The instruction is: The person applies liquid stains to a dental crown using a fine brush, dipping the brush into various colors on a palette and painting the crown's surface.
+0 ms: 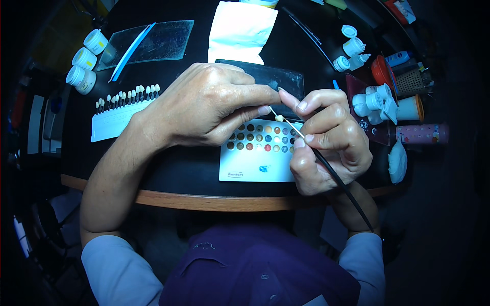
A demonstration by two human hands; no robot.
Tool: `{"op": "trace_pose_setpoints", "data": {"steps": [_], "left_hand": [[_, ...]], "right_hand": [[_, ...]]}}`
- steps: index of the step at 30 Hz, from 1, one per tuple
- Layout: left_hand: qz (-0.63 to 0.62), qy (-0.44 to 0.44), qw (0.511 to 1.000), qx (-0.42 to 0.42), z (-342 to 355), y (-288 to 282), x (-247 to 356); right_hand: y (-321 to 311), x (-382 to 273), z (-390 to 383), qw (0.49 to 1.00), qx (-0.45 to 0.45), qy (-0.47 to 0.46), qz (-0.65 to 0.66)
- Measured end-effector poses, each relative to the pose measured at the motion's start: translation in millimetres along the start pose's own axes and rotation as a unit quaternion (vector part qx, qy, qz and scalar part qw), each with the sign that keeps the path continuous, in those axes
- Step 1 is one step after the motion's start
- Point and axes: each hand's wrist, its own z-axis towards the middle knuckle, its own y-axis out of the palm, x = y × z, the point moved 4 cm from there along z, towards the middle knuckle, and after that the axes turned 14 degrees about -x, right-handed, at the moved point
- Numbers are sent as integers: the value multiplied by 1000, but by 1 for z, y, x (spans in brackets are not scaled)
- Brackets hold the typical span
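My left hand (212, 99) reaches in over a white palette, its thumb and forefinger pinched on a thin pale pin. At the pin's end sits a small cream tooth crown (279, 118). Between the fingers of my right hand (339, 135) is a fine brush (334, 176) with a black handle; its tip meets or nearly meets the crown. The fingertips of both hands come close together above it. Below them lies the palette (255, 166), with rows of coloured wells and a blue smear; my hands hide part of it. Behind stands a dark glossy case (291, 79).
A tooth shade guide (120, 122) stands at left. Farther back are a glass slab (171, 43), white jars (81, 79) and crumpled white paper (240, 28). Small bottles (354, 48), stacked cups (375, 99) and a pink cylinder (423, 133) crowd the right. A wooden edge (224, 202) borders the table.
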Motion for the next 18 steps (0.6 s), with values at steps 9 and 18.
{"op": "trace_pose_setpoints", "data": {"steps": [9,18], "left_hand": [[-4,7,1000,0,1,0,0],[-1,17,1000,12,1,-1,1]], "right_hand": [[0,-2,2,1000,-13,-9,-12],[-3,-4,4,1000,-14,-10,-12]]}}
